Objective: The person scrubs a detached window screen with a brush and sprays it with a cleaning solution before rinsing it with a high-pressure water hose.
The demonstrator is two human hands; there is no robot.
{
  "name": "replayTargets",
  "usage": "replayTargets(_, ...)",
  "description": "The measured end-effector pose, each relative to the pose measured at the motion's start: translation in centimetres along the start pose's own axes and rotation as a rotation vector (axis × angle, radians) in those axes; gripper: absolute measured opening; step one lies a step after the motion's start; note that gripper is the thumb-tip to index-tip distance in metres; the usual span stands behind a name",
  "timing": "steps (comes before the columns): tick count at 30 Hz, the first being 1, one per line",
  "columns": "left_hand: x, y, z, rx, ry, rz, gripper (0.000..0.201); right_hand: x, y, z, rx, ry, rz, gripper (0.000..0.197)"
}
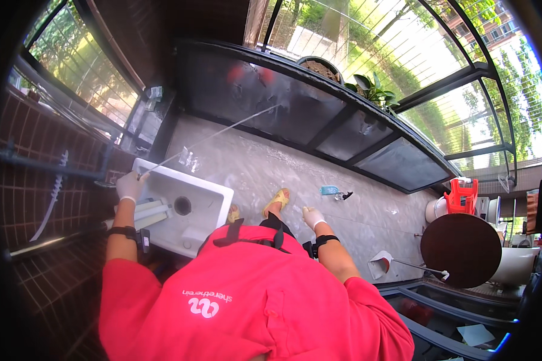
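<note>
My left hand point(129, 186), in a pale glove, is closed round the near end of a long thin pale rod point(235, 124). From above the sink's far corner the rod slants away to the right. Its far end is against or close to the dark glossy panel point(211, 90); I cannot tell if it touches. Under my left forearm sits a white sink point(226, 201) with a dark drain and pale bars in it. My right hand point(312, 217), also gloved, hangs at my right side above the floor, its fingers curled and nothing visible in them.
A blue brush-like item point(329, 190) lies on the grey floor point(361, 213). A long-handled dustpan point(380, 265) lies to the right, near a round dark tabletop point(461, 250) and a red stool point(462, 195). Potted plants point(373, 90) stand on the panel's ledge.
</note>
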State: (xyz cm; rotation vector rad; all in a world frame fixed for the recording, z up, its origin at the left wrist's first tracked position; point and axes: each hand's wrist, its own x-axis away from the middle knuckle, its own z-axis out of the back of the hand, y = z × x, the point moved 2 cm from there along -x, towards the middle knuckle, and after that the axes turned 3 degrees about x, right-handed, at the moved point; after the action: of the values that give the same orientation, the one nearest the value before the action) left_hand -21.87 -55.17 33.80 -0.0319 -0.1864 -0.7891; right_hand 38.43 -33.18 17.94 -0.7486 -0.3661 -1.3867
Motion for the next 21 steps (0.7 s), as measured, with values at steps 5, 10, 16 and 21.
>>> replayTargets(5,0.1,-0.6,-2.3,-0.114,-0.094,0.0,0.05,0.2,-1.4,0.0,0.017,0.008,0.044,0.049)
replayTargets(10,0.0,0.3,-0.6,-0.104,-0.12,-0.007,0.051,-1.4,0.9,-1.1,-0.081,-0.001,0.012,0.048)
replayTargets(16,0.0,0.0,3.7,0.111,0.015,0.047,0.048,-1.4,1.2,0.0,0.001,-0.031,-0.025,0.048)
replayTargets(21,-0.3,0.2,3.3,0.105,0.067,0.055,0.049,-0.8,0.4,-0.2,0.009,0.011,0.004,0.049)
